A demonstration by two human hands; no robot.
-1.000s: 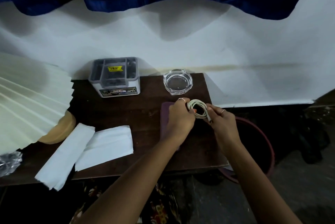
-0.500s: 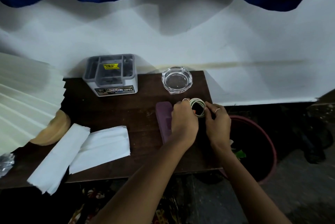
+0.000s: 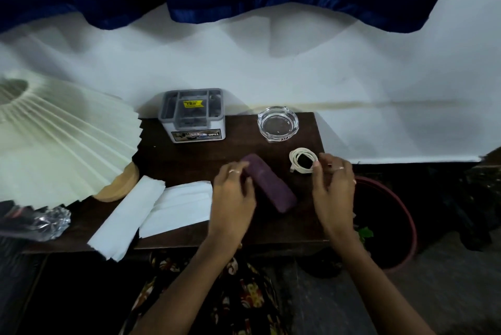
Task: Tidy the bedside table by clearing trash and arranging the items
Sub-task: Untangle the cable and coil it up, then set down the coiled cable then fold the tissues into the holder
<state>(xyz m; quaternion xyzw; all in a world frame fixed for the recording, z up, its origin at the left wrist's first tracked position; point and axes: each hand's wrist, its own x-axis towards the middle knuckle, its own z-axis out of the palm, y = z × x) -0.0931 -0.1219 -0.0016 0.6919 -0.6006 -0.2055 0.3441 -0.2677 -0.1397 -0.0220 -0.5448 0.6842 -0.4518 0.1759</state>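
A coiled white cable [image 3: 301, 159] lies on the dark wooden bedside table [image 3: 189, 161] near its right edge. My right hand [image 3: 334, 191] pinches the coil's right side with thumb and forefinger. A purple case [image 3: 271, 185] lies slantwise in the middle of the table. My left hand [image 3: 233, 193] is at its far left end, forefinger and thumb closed on that end; the fingers are blurred.
A grey desk organizer [image 3: 193, 116] and a glass ashtray [image 3: 278, 123] stand at the back. Two white tissues [image 3: 151, 210] lie front left, with crumpled foil [image 3: 51, 223] and a pleated lampshade [image 3: 62, 139] further left. A red-rimmed bin [image 3: 393, 226] sits right of the table.
My left hand left the cable and moved left to the purple case, which now lies more slantwise. The cable coil has come down onto the table with my right hand still on it.
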